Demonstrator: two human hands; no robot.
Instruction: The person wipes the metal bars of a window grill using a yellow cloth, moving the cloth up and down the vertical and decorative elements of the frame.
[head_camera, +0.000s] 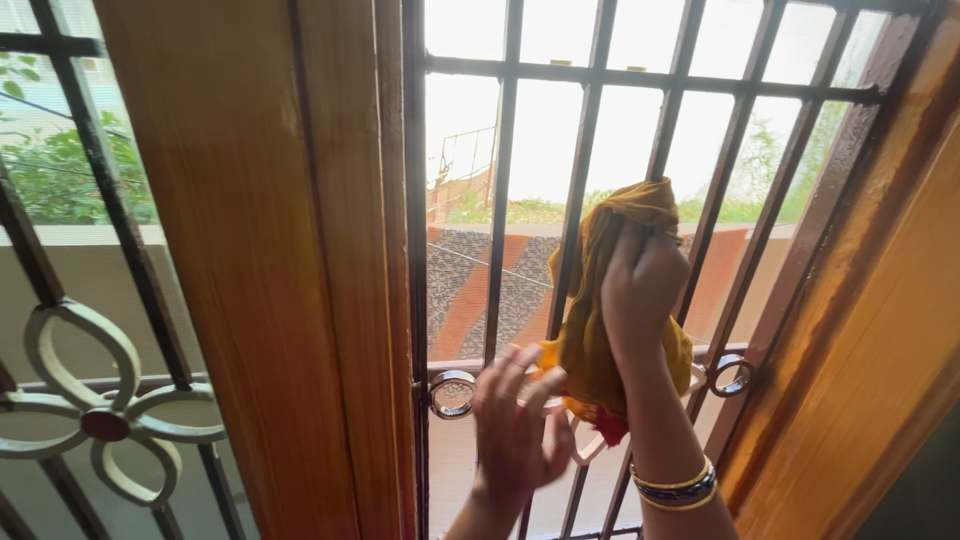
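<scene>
My right hand (640, 290) grips a yellow cloth (600, 330) with a red corner and presses it against the dark metal bars of the window grille (580, 170). The cloth drapes down over a ring ornament in the middle of the grille. My left hand (515, 425) is lower, fingers spread, its fingertips touching the hanging bottom of the cloth near that ornament. Gold and dark bangles sit on my right wrist.
An orange-brown wooden frame post (260, 270) stands left of the grille, and another wooden frame (880, 340) on the right. A second grille with a petal ornament (100, 415) is at the far left. Outside are trees and a building roof.
</scene>
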